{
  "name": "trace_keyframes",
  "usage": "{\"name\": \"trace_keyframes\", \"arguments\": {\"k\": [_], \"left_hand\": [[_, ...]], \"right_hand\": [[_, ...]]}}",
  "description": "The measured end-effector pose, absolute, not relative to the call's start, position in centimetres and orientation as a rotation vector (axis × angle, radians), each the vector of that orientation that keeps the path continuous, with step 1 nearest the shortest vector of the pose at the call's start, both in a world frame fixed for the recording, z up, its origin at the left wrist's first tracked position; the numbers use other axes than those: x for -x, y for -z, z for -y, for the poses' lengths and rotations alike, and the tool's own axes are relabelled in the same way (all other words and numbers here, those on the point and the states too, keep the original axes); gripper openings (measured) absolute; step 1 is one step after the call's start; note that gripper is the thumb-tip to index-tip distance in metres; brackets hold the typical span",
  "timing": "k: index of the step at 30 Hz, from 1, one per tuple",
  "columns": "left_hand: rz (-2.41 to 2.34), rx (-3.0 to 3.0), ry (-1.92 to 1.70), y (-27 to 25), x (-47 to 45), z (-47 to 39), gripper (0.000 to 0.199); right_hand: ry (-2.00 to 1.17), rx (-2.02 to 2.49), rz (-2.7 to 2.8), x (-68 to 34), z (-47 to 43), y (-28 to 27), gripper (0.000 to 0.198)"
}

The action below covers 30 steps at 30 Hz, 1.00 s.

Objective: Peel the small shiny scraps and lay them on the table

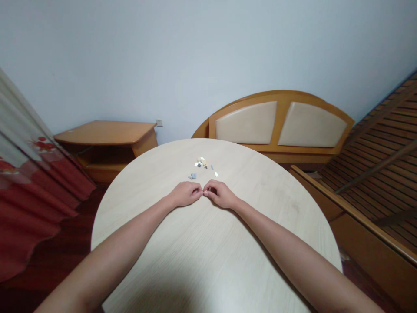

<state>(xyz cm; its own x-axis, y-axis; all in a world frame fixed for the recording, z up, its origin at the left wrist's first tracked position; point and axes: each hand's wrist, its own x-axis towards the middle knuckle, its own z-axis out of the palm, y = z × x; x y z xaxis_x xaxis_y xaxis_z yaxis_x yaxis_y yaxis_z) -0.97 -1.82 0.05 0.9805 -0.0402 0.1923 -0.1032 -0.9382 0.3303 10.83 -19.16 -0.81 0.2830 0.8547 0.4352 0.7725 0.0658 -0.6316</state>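
Note:
My left hand (186, 194) and my right hand (220, 194) meet fingertip to fingertip over the middle of a round pale wooden table (195, 243). Both are closed in a pinch. Whatever the fingertips hold is too small to make out. Just beyond my left hand lies a small grey-blue piece (193, 176). A white rectangular piece (216, 174) rests past my right hand, with a thin grey piece (212, 167) close to it. Farther back is a loose cluster of several small flat pieces, white, tan (204, 162) and dark grey (199, 165).
A wooden cabinet (107, 132) stands behind the table to the left, near a red and white curtain (35, 182). At the back right is a headboard (276, 126) with cream panels. A slatted wooden bed frame (384, 174) runs along the right side.

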Motion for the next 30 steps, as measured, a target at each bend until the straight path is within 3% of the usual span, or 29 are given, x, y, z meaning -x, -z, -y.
{"name": "trace_keyframes", "arguments": {"k": [12, 30], "left_hand": [[0.109, -2.782, -0.211, -1.2, 1.3, 2.1, 0.024], [0.043, -2.776, -0.164, -1.8, 1.4, 2.6, 0.024]], "right_hand": [[-0.159, 2.024, 1.037, -16.2, 21.4, 1.0, 0.011], [-0.039, 2.049, 1.299, -17.9, 22.0, 1.7, 0.011]]}}
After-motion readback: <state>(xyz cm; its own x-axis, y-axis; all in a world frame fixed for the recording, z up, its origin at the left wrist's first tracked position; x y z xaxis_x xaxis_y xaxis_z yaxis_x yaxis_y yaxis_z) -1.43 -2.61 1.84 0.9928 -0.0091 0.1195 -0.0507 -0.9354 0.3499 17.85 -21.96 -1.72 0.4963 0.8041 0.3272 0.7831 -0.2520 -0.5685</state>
